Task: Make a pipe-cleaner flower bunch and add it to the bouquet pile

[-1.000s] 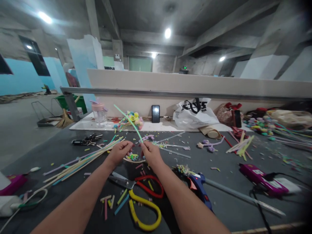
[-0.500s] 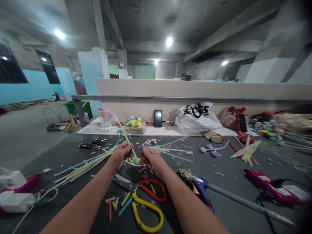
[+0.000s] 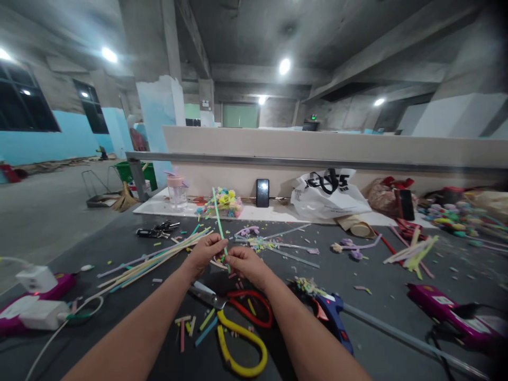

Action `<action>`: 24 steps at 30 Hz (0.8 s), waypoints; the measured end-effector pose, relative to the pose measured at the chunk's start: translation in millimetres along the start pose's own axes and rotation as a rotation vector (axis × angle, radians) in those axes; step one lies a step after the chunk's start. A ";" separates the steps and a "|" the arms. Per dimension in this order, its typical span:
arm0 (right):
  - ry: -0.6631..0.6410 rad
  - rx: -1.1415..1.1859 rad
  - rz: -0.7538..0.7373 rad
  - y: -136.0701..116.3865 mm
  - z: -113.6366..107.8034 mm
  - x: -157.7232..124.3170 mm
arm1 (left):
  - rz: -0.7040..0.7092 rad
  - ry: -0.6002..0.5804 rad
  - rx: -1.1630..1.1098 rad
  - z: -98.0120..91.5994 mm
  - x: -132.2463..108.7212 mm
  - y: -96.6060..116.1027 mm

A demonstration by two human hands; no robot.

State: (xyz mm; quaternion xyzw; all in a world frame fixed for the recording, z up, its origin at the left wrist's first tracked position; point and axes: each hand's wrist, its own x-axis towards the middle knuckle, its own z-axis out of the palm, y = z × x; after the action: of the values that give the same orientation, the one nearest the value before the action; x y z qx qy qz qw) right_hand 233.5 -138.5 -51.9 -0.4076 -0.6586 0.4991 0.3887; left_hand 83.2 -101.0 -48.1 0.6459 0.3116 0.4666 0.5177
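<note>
A thin light-green stick (image 3: 218,214), its exact kind too small to tell, stands nearly upright between my hands. My left hand (image 3: 207,255) pinches it partway down. At its lower end, the thumb and fingers of my right hand (image 3: 248,263) are closed on it. Below my hands lie large scissors with one red and one yellow handle (image 3: 243,344), blades spread and pointing up-left. Short cut pieces (image 3: 206,320) are scattered beside them. A blue glue gun (image 3: 333,317) with a long clear glue stick rests right of my right forearm.
Long pastel sticks (image 3: 159,259) lie left of my hands. Behind are a bunch of colourful flowers (image 3: 226,201), an upright phone (image 3: 262,193), a lidded cup (image 3: 177,193) and a white bag (image 3: 329,193). Purple power strips (image 3: 448,312) with cords sit at both sides.
The green stick has swung from leaning left to nearly upright. My hands have come closer together, and the right one now grips the stick's lower end. The view has shifted slightly.
</note>
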 end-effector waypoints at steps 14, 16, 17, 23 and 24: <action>0.179 -0.259 -0.075 -1.1 -12.3 -2.0 | 0.051 0.080 0.084 1.0 0.0 4.5; 0.270 -0.354 -0.108 -0.7 -17.1 -1.0 | 0.046 0.098 0.092 1.4 1.6 3.1; 0.318 -0.406 -0.128 -0.3 -19.3 -0.6 | 0.042 0.105 0.092 2.1 2.0 2.5; 0.401 -0.654 -0.207 -3.4 -22.5 -2.2 | 0.109 0.150 0.259 6.0 -0.2 3.1; 0.395 -0.702 -0.217 -4.7 -21.5 -2.3 | 0.143 0.141 0.349 6.1 -0.6 2.6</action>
State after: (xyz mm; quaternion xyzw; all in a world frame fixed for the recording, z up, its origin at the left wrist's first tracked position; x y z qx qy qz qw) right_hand 253.4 -134.0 -43.2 -0.5315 -0.7407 0.1125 0.3953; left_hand 88.4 -104.5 -45.9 0.7121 0.3764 0.4852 0.3402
